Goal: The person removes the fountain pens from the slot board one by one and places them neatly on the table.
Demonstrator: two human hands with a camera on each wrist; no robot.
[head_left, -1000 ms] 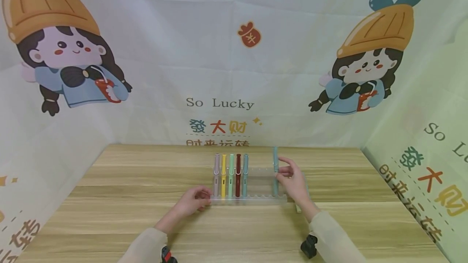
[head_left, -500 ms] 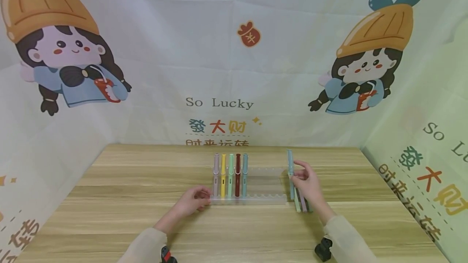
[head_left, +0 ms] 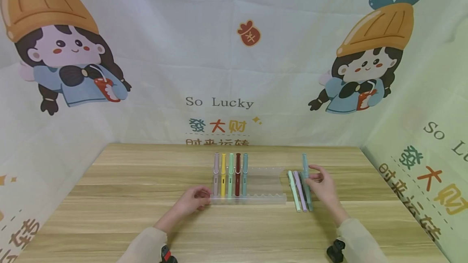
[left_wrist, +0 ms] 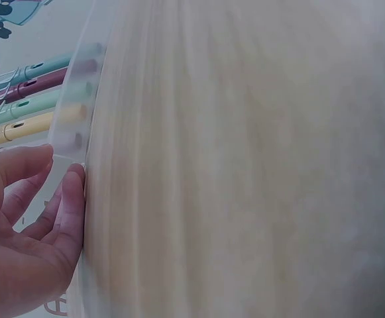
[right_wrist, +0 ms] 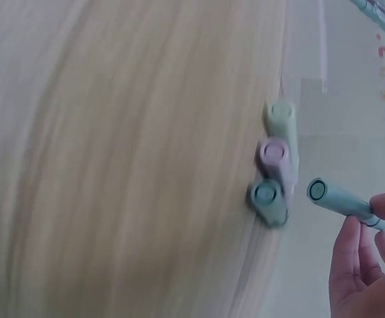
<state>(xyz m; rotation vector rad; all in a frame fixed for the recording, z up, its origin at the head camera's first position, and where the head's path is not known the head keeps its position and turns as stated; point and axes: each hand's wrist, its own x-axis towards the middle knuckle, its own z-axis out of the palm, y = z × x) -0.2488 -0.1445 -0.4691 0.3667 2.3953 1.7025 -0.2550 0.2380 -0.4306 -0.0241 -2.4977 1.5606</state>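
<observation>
A clear pen rack (head_left: 268, 199) lies on the table, with several pens side by side in its left part: mauve (head_left: 216, 163), yellow (head_left: 224, 163), mint green (head_left: 231, 163), dark red (head_left: 238, 163) and teal (head_left: 245, 163). My left hand (head_left: 193, 201) pinches the rack's near left corner between thumb and fingers, as the left wrist view shows too. Between thumb and fingertips, my right hand (head_left: 323, 184) holds a blue-teal pen (right_wrist: 341, 200), raised above the table to the right of the rack. Beneath it lie a pale green pen (head_left: 294, 192), a lilac pen (head_left: 300, 194) and a teal pen (right_wrist: 269, 201).
The wood-grain table (head_left: 146, 173) ends at a hanging cloth backdrop (head_left: 175, 44) with printed cartoon figures and lettering. More of this cloth closes off both sides.
My right hand has carried the blue-teal pen rightward, from over the rack's right end to above the loose pens, which show more fully. The left hand stays at the rack's corner.
</observation>
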